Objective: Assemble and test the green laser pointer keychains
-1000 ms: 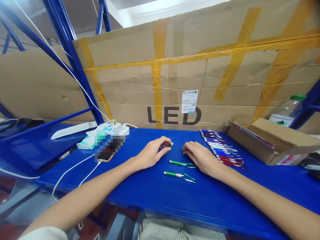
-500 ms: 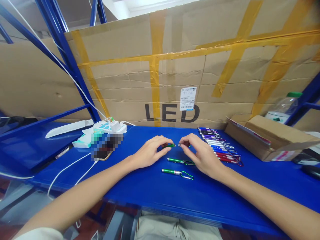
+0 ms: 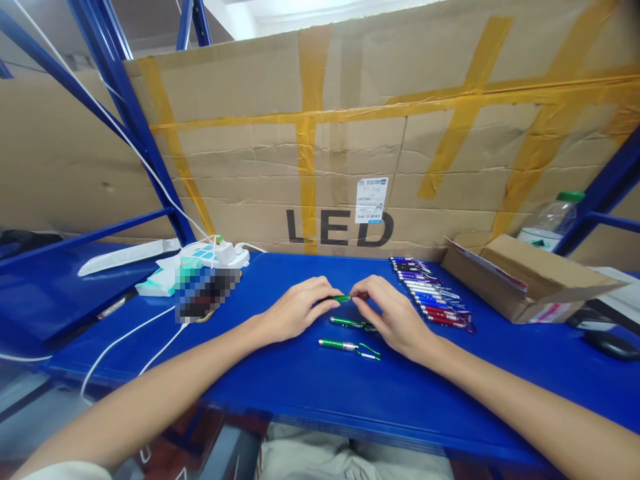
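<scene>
My left hand (image 3: 303, 308) is closed around a slim green keychain penlight (image 3: 342, 299), pinching it between thumb and fingers just above the table. My right hand (image 3: 395, 317) is closed too, its thumb and fingertips pinching the right end of that penlight; the small silver piece there is mostly hidden. Below the hands lies a second green penlight (image 3: 345, 323), its clip end partly covered by my right hand. Nearer the front lies a third green penlight (image 3: 337, 345) with a green carabiner (image 3: 369, 351) spread to its right.
Right of my hands, several penlights (image 3: 425, 293) in purple, silver, blue and red lie in a row. Beyond them are an open cardboard box (image 3: 530, 280), a bottle (image 3: 555, 217) and a black mouse (image 3: 611, 345). A phone (image 3: 207, 297), cables and a power strip (image 3: 215, 253) are at left.
My hands have come together: the small silver piece in my right fingers was apart from the green penlight and now meets its end. The view has shifted slightly.
</scene>
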